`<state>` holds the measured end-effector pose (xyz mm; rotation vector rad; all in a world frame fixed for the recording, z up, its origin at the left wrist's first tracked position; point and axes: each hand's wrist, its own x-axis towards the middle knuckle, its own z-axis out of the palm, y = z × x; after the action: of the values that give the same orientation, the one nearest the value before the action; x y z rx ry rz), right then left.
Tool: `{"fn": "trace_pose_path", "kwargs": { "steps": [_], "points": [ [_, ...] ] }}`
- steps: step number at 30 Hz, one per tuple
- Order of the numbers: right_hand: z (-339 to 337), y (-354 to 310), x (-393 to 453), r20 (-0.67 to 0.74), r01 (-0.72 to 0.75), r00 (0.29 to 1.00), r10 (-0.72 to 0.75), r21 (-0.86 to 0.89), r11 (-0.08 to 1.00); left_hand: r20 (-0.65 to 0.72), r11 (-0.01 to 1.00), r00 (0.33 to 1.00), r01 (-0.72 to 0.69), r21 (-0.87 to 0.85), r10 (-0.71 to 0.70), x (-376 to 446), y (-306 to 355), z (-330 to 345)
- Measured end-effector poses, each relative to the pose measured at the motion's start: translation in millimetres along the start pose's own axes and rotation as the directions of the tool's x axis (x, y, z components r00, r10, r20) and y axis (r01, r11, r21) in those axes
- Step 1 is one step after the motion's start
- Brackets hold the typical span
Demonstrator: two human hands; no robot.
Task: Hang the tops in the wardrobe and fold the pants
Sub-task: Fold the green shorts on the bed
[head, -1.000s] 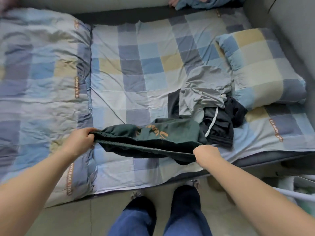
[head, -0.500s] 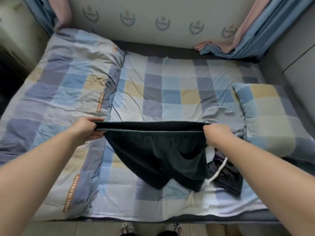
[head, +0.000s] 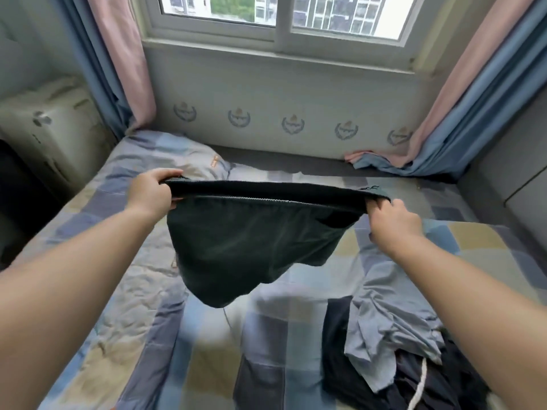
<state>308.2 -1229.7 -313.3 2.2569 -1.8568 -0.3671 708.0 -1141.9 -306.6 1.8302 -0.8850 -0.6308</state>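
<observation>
The left hand point(head: 151, 192) and right hand point(head: 393, 223) each pinch one end of the waistband of the dark green shorts point(head: 251, 241), stretched taut in the air above the checked bed point(head: 266, 350). Folding looks barely begun: nothing folded shows, and a grey garment point(head: 384, 327) and dark drawstring pants point(head: 420, 380) lie heaped at near right.

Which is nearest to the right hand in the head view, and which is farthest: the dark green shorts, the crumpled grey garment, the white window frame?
1. Dark green shorts: right hand grips the waistband.
2. Crumpled grey garment: on the bed below.
3. White window frame: far wall.
</observation>
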Motion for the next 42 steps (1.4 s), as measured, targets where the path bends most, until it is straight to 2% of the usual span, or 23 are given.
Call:
{"fn": "trace_pose_path", "kwargs": {
  "steps": [4,7,10,13,15,17,21,25,29,33,35,36,38,40,42],
  "points": [
    [53,-23,-26,0.039,0.084,0.996,-0.082,-0.058,0.995,-0.027,0.999,0.999,0.038,0.023,-0.037,-34,-67,10],
    [108,-44,-62,0.089,0.192,0.979,-0.182,-0.134,0.972,-0.06,0.987,0.995,0.088,0.134,-0.08,-68,-136,18],
    [164,-62,-110,0.148,0.265,0.958,-0.247,-0.116,0.957,-0.031,0.946,0.988,0.151,0.288,-0.148,-107,-204,21],
    [231,-85,-174,0.2,0.347,0.919,-0.34,0.003,0.938,0.022,0.869,0.969,0.209,0.449,-0.245,-169,-284,25],
    [266,-95,-216,0.345,0.349,0.874,-0.343,0.044,0.936,0.059,0.815,0.945,0.243,0.526,-0.32,-213,-324,27],
    [303,-105,-253,0.485,0.367,0.806,-0.339,0.04,0.93,0.103,0.752,0.899,0.289,0.592,-0.427,-254,-361,29],
    [355,-124,-308,0.642,0.395,0.686,-0.343,0.067,0.916,0.148,0.622,0.779,0.354,0.698,-0.61,-326,-419,33],
    [388,-130,-322,0.697,0.44,0.627,-0.348,0.051,0.896,0.182,0.538,0.652,0.402,0.741,-0.736,-364,-450,41],
    [406,-136,-330,0.747,0.454,0.568,-0.346,0.066,0.889,0.198,0.492,0.591,0.389,0.779,-0.782,-370,-464,50],
    [416,-143,-327,0.778,0.492,0.511,-0.366,0.084,0.866,0.229,0.46,0.502,0.403,0.791,-0.834,-371,-471,58],
    [411,-149,-316,0.767,0.536,0.483,-0.423,0.123,0.835,0.223,0.452,0.504,0.397,0.799,-0.835,-364,-472,57],
    [408,-153,-310,0.741,0.602,0.455,-0.493,0.152,0.784,0.206,0.452,0.522,0.401,0.797,-0.827,-355,-473,56],
    [400,-167,-298,0.646,0.731,0.358,-0.674,0.255,0.632,0.166,0.468,0.582,0.418,0.779,-0.796,-330,-475,55],
    [391,-192,-292,0.528,0.757,0.279,-0.802,0.393,0.522,0.138,0.512,0.649,0.434,0.741,-0.748,-300,-480,54],
    [381,-228,-287,0.433,0.706,0.29,-0.854,0.505,0.496,0.112,0.557,0.699,0.45,0.698,-0.706,-268,-485,56]
  ]
}}
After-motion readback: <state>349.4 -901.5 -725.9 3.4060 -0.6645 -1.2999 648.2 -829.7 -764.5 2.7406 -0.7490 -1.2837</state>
